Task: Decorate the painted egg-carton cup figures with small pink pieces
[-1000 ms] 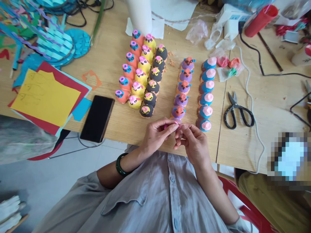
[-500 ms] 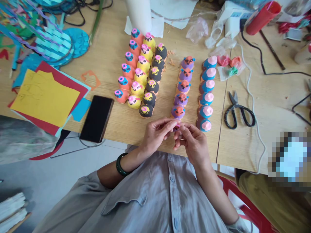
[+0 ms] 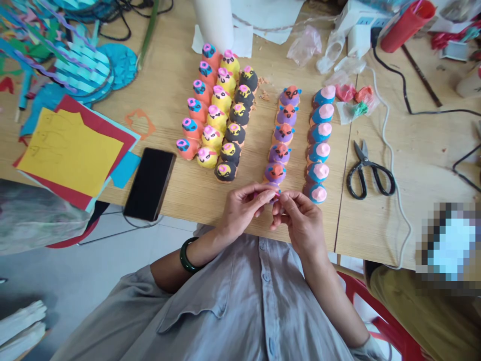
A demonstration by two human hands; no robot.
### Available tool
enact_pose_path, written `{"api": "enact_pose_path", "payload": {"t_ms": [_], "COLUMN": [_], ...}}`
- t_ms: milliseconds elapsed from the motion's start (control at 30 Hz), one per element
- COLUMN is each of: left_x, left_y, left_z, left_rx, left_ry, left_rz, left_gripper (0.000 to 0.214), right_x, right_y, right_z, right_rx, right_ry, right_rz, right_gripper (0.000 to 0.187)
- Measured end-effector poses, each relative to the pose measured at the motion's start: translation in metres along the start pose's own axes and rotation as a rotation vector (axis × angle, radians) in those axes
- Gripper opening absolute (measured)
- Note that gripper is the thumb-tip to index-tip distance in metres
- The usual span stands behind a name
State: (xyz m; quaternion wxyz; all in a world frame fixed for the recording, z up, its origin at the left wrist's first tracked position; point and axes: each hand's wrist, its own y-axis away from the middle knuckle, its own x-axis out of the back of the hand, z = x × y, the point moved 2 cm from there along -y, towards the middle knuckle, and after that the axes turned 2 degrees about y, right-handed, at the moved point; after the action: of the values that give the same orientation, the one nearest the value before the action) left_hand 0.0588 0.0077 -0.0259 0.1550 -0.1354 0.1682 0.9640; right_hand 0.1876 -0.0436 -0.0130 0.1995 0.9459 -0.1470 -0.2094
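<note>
My left hand [image 3: 244, 206] and my right hand [image 3: 303, 220] meet at the table's front edge, thumbs and forefingers pinched together. Between their fingertips is a small bit of bright pink modelling clay [image 3: 277, 196], mostly covered by the fingers. Just beyond them runs a row of purple clay figures [image 3: 277, 173] with orange faces and blue ears; the nearest one is partly hidden by my hands. Right of this row stand blue figures with pale pink tops [image 3: 317, 173]. To the left are rows of black [image 3: 235, 134], yellow [image 3: 217, 118] and orange figures [image 3: 193, 128].
A black phone [image 3: 149, 184] lies left, beside yellow and red paper sheets [image 3: 71, 150]. Black-handled scissors [image 3: 369, 170] and a white cable [image 3: 391, 165] lie right. A white cylinder [image 3: 215, 25], plastic bags [image 3: 305, 46] and a power strip [image 3: 363, 22] stand behind. Another person's leg [image 3: 406, 306] is at right.
My fingertips have shifted slightly around the pink clay, and my right hand has moved a little to the right. The rows of figures stay in place.
</note>
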Motion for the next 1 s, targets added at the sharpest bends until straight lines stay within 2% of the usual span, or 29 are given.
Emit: {"api": "enact_pose_path", "payload": {"t_ms": [200, 367, 500, 667, 767, 900, 1000], "left_x": [0.002, 0.002, 0.000, 0.000, 0.000, -0.001, -0.002], "left_y": [0.000, -0.001, 0.000, 0.001, 0.002, 0.004, 0.005], "left_z": [0.000, -0.005, -0.009, -0.009, -0.004, 0.007, 0.011], "left_rx": [-0.020, -0.005, 0.066, 0.097, 0.029, -0.157, -0.205], "left_ry": [-0.031, 0.070, 0.157, 0.181, 0.104, -0.074, -0.152], "left_rz": [-0.012, -0.068, -0.084, -0.044, -0.042, -0.021, -0.042], "left_gripper": [0.021, 0.039, 0.029, 0.023, 0.022, 0.017, 0.017], "right_x": [-0.001, 0.000, 0.000, -0.001, 0.000, 0.000, -0.001], "right_y": [0.000, 0.001, 0.000, 0.000, 0.001, 0.003, 0.003], "right_z": [0.000, -0.001, -0.002, 0.000, 0.000, -0.001, -0.001], "right_rx": [0.015, 0.032, 0.042, 0.015, -0.020, -0.070, -0.066], "right_ry": [-0.006, 0.017, 0.011, -0.003, -0.047, -0.043, -0.033], "right_rz": [0.009, 0.033, 0.033, 0.016, 0.040, 0.009, 0.006], "right_gripper": [0.024, 0.024, 0.024, 0.024, 0.027, 0.030, 0.031]}}
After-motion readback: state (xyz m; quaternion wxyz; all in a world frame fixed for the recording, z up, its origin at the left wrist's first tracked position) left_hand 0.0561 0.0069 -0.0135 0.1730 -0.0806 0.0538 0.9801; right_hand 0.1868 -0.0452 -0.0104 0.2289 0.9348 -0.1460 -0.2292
